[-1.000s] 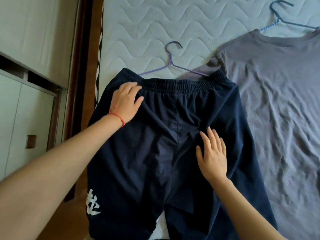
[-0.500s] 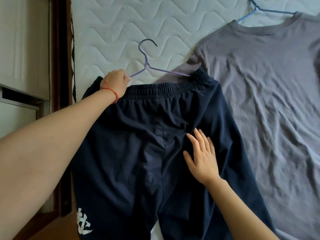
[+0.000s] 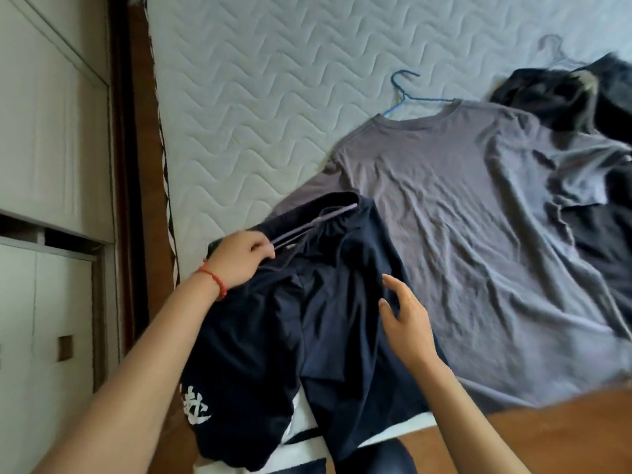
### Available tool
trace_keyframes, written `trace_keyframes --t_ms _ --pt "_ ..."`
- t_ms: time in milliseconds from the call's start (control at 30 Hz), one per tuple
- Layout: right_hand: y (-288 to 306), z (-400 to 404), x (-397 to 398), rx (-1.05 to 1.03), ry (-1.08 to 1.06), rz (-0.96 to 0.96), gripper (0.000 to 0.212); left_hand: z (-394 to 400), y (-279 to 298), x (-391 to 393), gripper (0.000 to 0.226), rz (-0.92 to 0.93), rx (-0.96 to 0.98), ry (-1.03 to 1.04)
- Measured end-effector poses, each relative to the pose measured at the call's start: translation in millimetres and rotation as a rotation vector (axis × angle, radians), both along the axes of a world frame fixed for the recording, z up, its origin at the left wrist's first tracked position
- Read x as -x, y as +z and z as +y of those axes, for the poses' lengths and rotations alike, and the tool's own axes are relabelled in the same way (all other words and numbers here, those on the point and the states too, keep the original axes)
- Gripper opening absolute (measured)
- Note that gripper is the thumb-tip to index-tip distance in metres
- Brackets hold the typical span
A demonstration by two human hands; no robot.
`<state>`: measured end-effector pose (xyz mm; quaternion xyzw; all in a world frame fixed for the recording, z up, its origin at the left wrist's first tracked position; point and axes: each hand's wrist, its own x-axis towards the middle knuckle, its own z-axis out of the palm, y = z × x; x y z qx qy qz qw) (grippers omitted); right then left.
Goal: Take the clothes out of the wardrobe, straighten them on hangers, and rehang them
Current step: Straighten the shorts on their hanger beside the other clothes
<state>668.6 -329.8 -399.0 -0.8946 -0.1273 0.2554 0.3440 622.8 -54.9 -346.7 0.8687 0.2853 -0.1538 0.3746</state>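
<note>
At the lower centre of the frame we see the navy shorts (image 3: 318,323) lying over the near edge of the mattress (image 3: 260,97), the legs hanging toward us, a white printed character (image 3: 197,405) on the lower-left leg. The lavender hanger (image 3: 314,224) lies at the waistband, its thin arms running up-right from the left hand; we cannot tell whether it passes inside the waistband.

The left hand (image 3: 241,260), lower-left centre, is closed in a fist at the left end of the waistband, pinching the hanger together with the fabric. A red cord bracelet (image 3: 213,280) circles its wrist. The right hand (image 3: 405,316) is at centre frame, fingers loosely spread and open, touching or just above the right side of the shorts; it grips nothing.

Farther up and to the right, the grey T-shirt (image 3: 478,241) lies flat and creased on the mattress, the shorts overlapping its near sleeve. A blue hanger (image 3: 405,94) protrudes from its collar. At the upper right, dark garments (image 3: 561,94) lie in a heap, blurred, with a pale hanger hook (image 3: 552,46) above them.

The mattress is white with wavy quilting. A dark wooden bed frame (image 3: 128,165) borders it at left, and white wardrobe doors (image 3: 44,131) fill the left edge of the frame.
</note>
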Motion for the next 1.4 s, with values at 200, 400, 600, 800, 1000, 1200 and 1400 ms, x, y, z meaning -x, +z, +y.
trace_keyframes --t_ms 200,400,600,800,1000,1200,1400 --pt "54.8 -52.9 43.8 0.018 -0.135 -0.017 0.042 -92.3 47.1 49.0 0.027 -0.133 0.113 0.158" --pt "105.5 -111.6 100.7 0.011 -0.460 -0.087 0.042 -140.5 83.4 85.7 0.035 -0.228 0.187 0.075" --pt "135.6 -168.8 165.0 0.091 -0.589 -0.139 0.042 -170.9 124.2 99.4 0.037 -0.282 0.212 -0.055" --pt "144.4 -249.4 226.9 0.236 -0.702 -0.137 0.044 -217.9 147.8 119.2 0.031 -0.309 0.213 -0.119" --pt "140.6 -353.3 274.2 0.286 -0.837 -0.134 0.045 -287.8 164.4 121.7 0.025 -0.355 0.231 -0.072" --pt "133.2 -468.7 307.4 0.347 -0.852 -0.076 0.044 -382.8 175.0 115.2 0.015 -0.411 0.214 -0.016" --pt "129.5 -543.6 310.4 0.290 -0.952 0.088 0.041 -444.0 184.5 104.1 0.022 -0.420 0.251 0.036"
